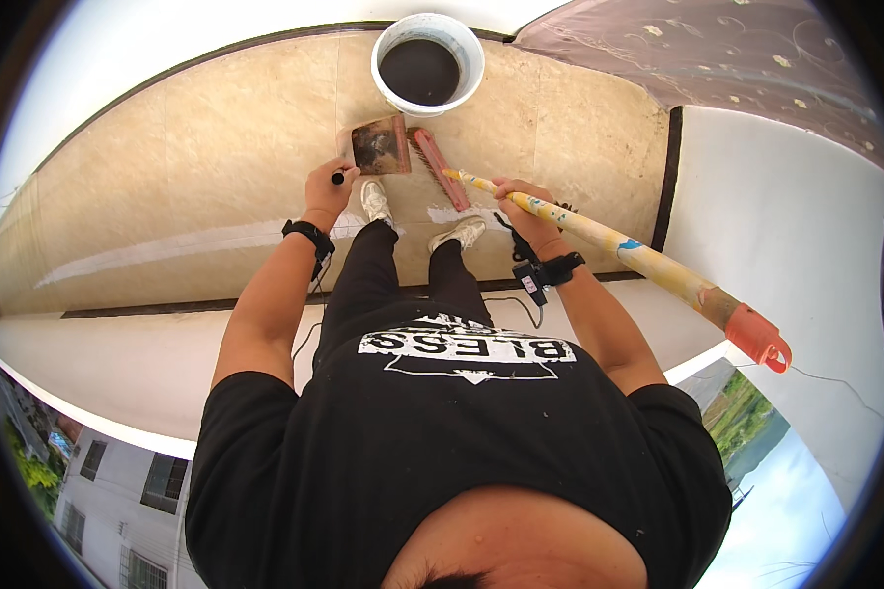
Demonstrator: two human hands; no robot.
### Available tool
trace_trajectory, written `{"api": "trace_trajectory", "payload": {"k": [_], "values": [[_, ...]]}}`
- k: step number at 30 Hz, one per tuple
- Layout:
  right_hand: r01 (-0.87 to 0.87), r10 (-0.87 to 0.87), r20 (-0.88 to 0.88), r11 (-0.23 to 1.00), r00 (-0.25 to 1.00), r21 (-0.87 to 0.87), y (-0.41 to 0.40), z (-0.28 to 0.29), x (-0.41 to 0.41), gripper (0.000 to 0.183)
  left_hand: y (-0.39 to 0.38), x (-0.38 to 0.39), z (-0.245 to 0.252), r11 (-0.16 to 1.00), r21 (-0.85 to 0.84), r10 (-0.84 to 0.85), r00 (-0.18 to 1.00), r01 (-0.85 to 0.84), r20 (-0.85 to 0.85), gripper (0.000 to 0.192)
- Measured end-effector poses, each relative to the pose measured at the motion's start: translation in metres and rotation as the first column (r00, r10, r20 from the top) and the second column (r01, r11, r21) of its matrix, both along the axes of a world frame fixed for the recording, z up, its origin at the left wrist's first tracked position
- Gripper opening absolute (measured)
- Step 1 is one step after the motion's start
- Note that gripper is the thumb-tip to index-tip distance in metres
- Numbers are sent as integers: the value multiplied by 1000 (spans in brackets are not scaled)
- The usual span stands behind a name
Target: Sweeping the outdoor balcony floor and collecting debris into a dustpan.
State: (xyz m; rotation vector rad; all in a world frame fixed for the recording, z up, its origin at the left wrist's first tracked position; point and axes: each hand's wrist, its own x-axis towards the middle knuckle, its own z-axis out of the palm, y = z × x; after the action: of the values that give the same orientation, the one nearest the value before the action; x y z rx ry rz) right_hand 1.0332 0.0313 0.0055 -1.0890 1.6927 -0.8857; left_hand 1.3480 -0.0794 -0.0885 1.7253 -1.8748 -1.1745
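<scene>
My left hand (328,188) is closed around the upright handle of a dustpan (398,147), whose black handle end (337,178) points up at me. The pan rests on the floor with dark dirt in it. In my right hand (528,210) is a broom's yellow, paint-spotted stick (597,227), tipped with a red hanging cap (757,339). The broom's reddish head (443,171) touches the floor just right of the dustpan, its dark bristles facing the pan.
Beyond the dustpan, a white bucket (474,73) of dark liquid stands on the tan floor (214,154). A patterned curtain (707,51) hangs at upper right. A whitish streak (169,247) crosses the floor by my shoes (458,234). White walls (773,191) border the floor.
</scene>
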Motion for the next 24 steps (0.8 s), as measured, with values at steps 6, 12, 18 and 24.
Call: {"api": "trace_trajectory", "payload": {"k": [6, 12, 18, 24], "values": [[135, -130, -98, 990, 987, 38, 13, -26, -51, 13, -51, 33, 63, 985, 174, -11, 993, -10, 118, 33], [280, -282, -54, 959, 958, -46, 43, -10, -137, 16, -116, 35, 199, 979, 203, 12, 1000, -8, -19, 48], [371, -372, -39, 928, 928, -14, 84, -3, -205, 16, -127, -16, 369, 999, -6, -31, 999, 31, 34, 46], [432, -437, -5, 892, 900, -132, 175, -15, -242, 17, -27, -106, 482, 932, -296, -168, 972, 210, 162, 48]]}}
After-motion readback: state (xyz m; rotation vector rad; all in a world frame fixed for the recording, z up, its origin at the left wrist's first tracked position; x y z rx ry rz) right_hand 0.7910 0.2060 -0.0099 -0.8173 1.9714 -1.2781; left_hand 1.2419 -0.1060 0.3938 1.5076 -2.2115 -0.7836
